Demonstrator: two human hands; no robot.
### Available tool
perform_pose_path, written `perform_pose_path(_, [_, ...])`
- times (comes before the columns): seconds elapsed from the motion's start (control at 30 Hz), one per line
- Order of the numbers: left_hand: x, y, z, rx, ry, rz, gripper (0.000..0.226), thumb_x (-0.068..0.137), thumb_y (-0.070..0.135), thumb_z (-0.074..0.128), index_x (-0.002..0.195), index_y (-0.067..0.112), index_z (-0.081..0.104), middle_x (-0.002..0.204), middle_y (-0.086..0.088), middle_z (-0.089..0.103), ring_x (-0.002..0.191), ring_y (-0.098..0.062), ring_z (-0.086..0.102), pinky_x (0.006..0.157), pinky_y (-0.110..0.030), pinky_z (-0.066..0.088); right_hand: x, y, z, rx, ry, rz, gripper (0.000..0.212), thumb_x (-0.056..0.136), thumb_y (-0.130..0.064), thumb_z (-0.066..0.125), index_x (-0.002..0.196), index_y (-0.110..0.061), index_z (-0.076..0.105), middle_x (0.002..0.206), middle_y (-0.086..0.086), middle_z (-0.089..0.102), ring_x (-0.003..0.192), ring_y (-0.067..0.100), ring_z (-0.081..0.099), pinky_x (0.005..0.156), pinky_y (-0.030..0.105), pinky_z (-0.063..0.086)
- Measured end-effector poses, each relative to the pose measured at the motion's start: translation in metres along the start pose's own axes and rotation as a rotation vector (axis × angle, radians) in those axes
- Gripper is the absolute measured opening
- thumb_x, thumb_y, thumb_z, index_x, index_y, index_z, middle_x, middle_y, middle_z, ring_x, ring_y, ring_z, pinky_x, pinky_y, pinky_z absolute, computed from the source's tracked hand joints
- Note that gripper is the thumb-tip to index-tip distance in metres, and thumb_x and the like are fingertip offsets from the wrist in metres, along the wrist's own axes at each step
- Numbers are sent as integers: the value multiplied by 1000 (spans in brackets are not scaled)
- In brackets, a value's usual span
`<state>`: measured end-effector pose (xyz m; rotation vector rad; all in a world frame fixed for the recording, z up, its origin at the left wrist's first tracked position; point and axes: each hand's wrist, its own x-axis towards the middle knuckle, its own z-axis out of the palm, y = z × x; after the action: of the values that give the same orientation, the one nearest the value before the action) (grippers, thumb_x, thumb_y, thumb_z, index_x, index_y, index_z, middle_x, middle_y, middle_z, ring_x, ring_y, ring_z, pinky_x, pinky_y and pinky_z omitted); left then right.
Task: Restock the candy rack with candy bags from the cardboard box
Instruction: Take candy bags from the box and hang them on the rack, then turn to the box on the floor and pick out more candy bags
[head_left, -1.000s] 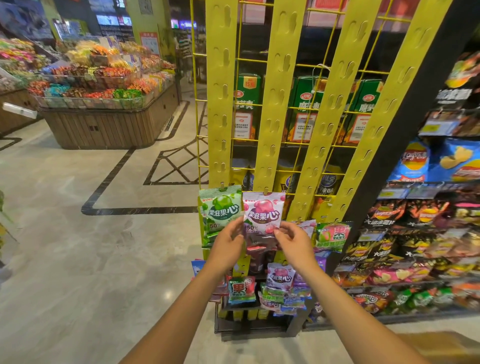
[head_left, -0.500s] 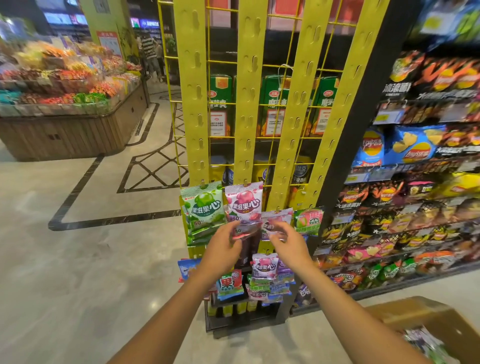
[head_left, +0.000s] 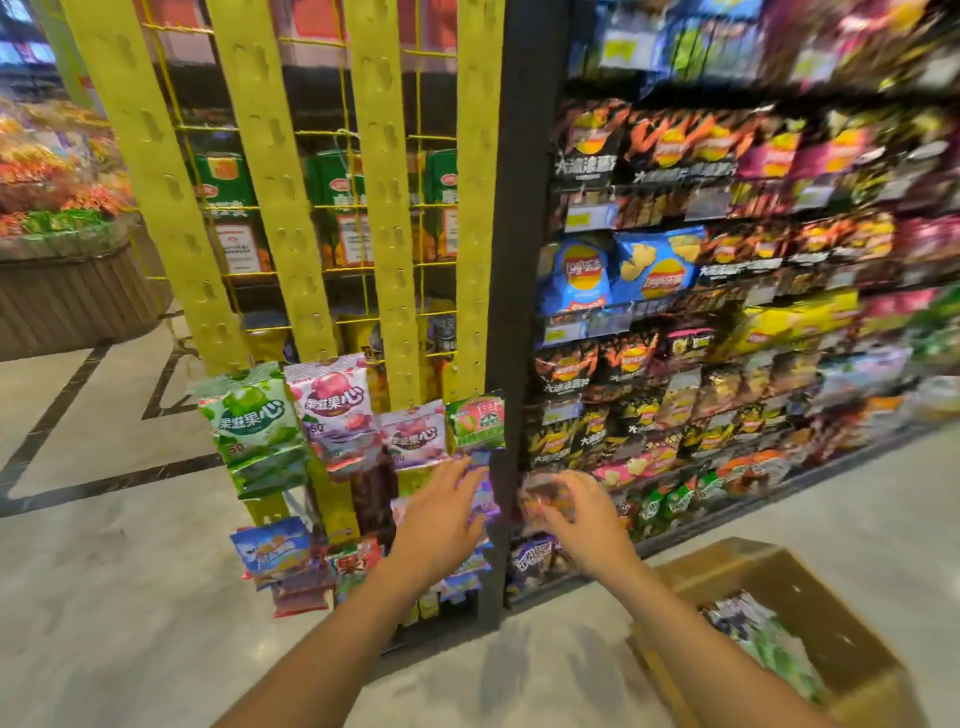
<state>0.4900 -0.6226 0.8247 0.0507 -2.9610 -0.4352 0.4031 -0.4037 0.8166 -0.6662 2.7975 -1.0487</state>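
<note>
The yellow candy rack (head_left: 387, 218) stands ahead, with strips running down to the floor. A green candy bag (head_left: 254, 426), a pink candy bag (head_left: 332, 400), a smaller pink bag (head_left: 413, 434) and a green-red bag (head_left: 475, 421) hang on it at mid height. My left hand (head_left: 441, 514) is out in front of the lower bags, fingers spread and holding nothing. My right hand (head_left: 582, 514) hovers to the right of the rack, fingers loosely bent, empty. The cardboard box (head_left: 852, 623) sits on the floor at bottom right with candy bags (head_left: 763, 639) inside.
Shelves of crisp bags (head_left: 649, 270) fill the right side behind a black post (head_left: 511, 312). A wooden island with loose sweets (head_left: 57, 218) stands at the left. Marble floor (head_left: 104, 571) lies in front of the rack. The frame is motion-blurred.
Both hands have let go of the pink bag, which now hangs on the rack, and dropped lower and to the right. The view has swung right, bringing the box into sight.
</note>
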Motion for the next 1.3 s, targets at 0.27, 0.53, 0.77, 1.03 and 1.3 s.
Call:
perform_pose_path(0.27, [46, 126, 59, 111, -77, 133, 71, 103, 43, 51, 165, 32, 19, 174, -1, 10, 162, -28, 2, 128, -50, 15, -44, 112, -92, -171, 102, 75, 47, 98, -35, 61, 144, -32, 51, 155, -6, 41, 149, 18, 29, 120, 40, 32])
perform_pose_path(0.53, [105, 231, 113, 151, -128, 313, 70, 104, 50, 47, 165, 33, 16, 174, -3, 12, 162, -29, 2, 129, -53, 12, -81, 205, -170, -307, 182, 243, 56, 98, -41, 59, 151, -31, 43, 162, -3, 34, 151, 20, 26, 121, 44, 31])
perform_pose_path(0.77, [173, 303, 160, 132, -228, 461, 70, 105, 51, 47, 165, 31, 17, 175, -3, 5, 162, -29, -2, 130, -53, 5, -82, 276, -217, -322, 239, 376, 54, 97, -35, 59, 149, -29, 46, 159, 0, 38, 148, 21, 30, 121, 43, 32])
perform_pose_path(1.03, [278, 357, 219, 72, -397, 550, 74, 105, 50, 48, 166, 32, 10, 175, -4, 9, 161, -28, 5, 129, -51, 13, -29, 361, -257, -262, 251, 547, 55, 95, -37, 59, 148, -27, 48, 157, 0, 41, 146, 21, 34, 121, 45, 33])
perform_pose_path(1.3, [351, 398, 268, 61, -528, 609, 64, 106, 44, 48, 163, 28, 23, 173, -5, 16, 161, -28, 10, 129, -48, 16, 4, 441, -273, -182, 235, 696, 55, 91, -45, 57, 143, -28, 52, 145, -2, 51, 133, 22, 47, 113, 43, 43])
